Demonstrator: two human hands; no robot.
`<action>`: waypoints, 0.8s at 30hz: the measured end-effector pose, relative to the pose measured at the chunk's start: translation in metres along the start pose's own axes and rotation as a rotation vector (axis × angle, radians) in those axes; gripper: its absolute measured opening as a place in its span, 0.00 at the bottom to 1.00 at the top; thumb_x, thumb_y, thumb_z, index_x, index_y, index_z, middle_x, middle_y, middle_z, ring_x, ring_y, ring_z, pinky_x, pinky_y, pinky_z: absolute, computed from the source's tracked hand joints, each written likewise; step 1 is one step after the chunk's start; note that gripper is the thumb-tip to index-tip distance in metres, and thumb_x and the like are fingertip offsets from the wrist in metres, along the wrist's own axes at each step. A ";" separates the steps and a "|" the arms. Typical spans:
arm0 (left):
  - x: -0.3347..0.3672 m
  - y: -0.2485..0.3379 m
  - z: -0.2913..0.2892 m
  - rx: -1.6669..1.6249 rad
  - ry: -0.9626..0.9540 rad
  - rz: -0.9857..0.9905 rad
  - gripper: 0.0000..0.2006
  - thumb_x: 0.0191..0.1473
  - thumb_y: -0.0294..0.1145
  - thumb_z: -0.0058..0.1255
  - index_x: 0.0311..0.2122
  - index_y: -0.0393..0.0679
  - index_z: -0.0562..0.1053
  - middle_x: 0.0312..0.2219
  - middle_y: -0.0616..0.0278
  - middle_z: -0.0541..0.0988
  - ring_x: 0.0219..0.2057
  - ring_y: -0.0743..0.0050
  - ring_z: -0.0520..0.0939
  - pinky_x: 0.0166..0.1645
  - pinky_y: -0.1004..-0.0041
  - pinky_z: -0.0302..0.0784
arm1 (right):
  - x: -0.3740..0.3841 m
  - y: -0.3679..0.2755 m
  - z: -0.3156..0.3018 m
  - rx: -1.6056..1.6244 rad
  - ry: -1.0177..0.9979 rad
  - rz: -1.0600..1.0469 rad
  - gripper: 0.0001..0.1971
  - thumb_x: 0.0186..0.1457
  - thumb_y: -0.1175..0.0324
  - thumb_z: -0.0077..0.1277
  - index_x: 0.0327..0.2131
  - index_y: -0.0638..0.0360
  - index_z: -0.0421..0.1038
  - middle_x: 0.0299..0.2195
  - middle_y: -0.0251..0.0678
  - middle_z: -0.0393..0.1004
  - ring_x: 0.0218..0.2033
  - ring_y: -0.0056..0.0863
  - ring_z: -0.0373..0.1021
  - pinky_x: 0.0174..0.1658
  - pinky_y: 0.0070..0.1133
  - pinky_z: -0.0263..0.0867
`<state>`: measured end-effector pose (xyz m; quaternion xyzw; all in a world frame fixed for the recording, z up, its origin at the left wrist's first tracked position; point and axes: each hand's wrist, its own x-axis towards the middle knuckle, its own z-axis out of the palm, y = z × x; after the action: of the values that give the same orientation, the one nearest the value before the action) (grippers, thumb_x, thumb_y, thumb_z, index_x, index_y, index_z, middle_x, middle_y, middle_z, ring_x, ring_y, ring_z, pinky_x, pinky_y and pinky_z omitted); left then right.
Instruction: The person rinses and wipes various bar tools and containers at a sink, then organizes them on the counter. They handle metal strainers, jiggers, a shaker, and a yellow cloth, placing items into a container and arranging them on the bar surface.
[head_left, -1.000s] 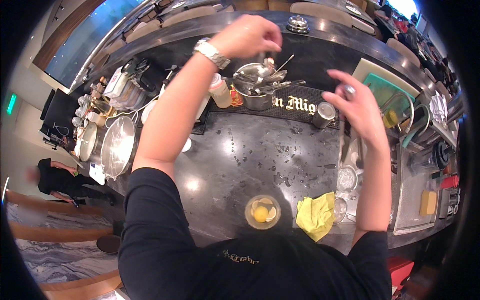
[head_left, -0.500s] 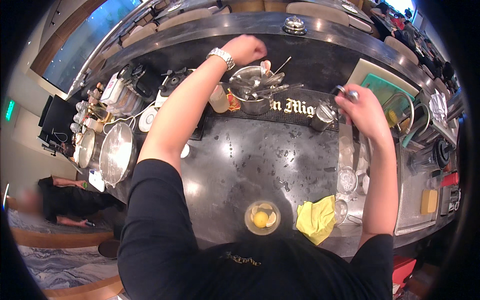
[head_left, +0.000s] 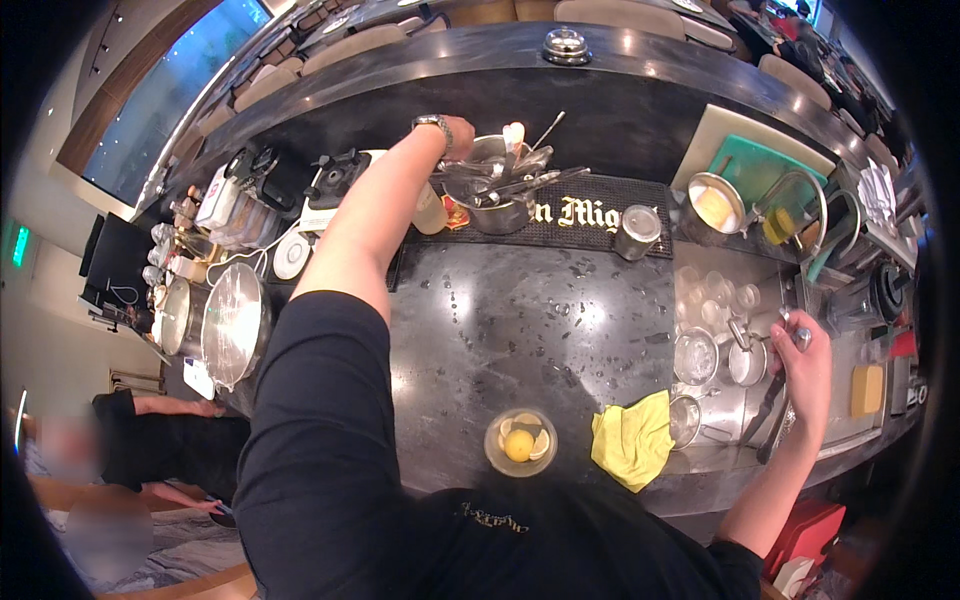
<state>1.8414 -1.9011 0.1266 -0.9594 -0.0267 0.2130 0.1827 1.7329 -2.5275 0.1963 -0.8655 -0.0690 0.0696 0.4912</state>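
My left hand (head_left: 458,138), with a watch on its wrist, is at the rear left rim of a steel pot (head_left: 500,217) packed with metal utensils (head_left: 510,185). Its fingers point down and are mostly hidden. At the right, over a sunken metal basin (head_left: 720,420), my right hand (head_left: 810,358) is closed on metal utensils (head_left: 788,325); a long dark blade-like part (head_left: 765,410) hangs below it. Close to that hand are a small steel cup (head_left: 746,362) and a round strainer-like piece (head_left: 696,357). A lidded metal container (head_left: 638,232) stands on the black bar mat (head_left: 600,195).
A glass bowl with lemon pieces (head_left: 520,442) and a yellow cloth (head_left: 634,440) lie near me. Wet spots dot the dark counter (head_left: 480,330). A large covered bowl (head_left: 232,325) is left; a green cutting board (head_left: 770,165) leans back right. A co-worker (head_left: 170,440) stands at left.
My right hand has moved from beside the bar mat down and right over the basin, with the metal utensils. My left hand has come down to the pot's rim.
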 end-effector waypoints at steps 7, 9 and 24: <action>-0.027 0.013 -0.053 0.079 0.189 0.279 0.08 0.46 0.35 0.60 0.34 0.49 0.83 0.31 0.55 0.84 0.36 0.52 0.84 0.42 0.59 0.79 | -0.028 0.036 -0.026 0.093 0.079 0.080 0.07 0.60 0.70 0.54 0.29 0.57 0.68 0.20 0.25 0.67 0.18 0.12 0.61 0.22 0.15 0.58; -0.035 0.013 -0.058 0.070 0.237 0.260 0.09 0.47 0.36 0.60 0.34 0.50 0.83 0.30 0.55 0.84 0.35 0.53 0.84 0.41 0.59 0.79 | -0.032 0.039 -0.027 0.087 0.076 0.075 0.07 0.60 0.70 0.54 0.29 0.57 0.68 0.20 0.25 0.67 0.18 0.12 0.61 0.22 0.15 0.58; -0.094 0.009 -0.016 -0.175 0.560 0.191 0.09 0.54 0.34 0.51 0.34 0.43 0.79 0.31 0.51 0.82 0.36 0.48 0.82 0.42 0.56 0.77 | -0.051 0.052 -0.028 -0.499 0.199 0.037 0.12 0.53 0.73 0.53 0.40 0.65 0.78 0.29 0.44 0.77 0.30 0.33 0.73 0.36 0.27 0.67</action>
<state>1.7620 -1.9270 0.1742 -0.9911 0.0969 -0.0467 0.0786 1.6908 -2.5871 0.1682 -0.9635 -0.0196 -0.0261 0.2657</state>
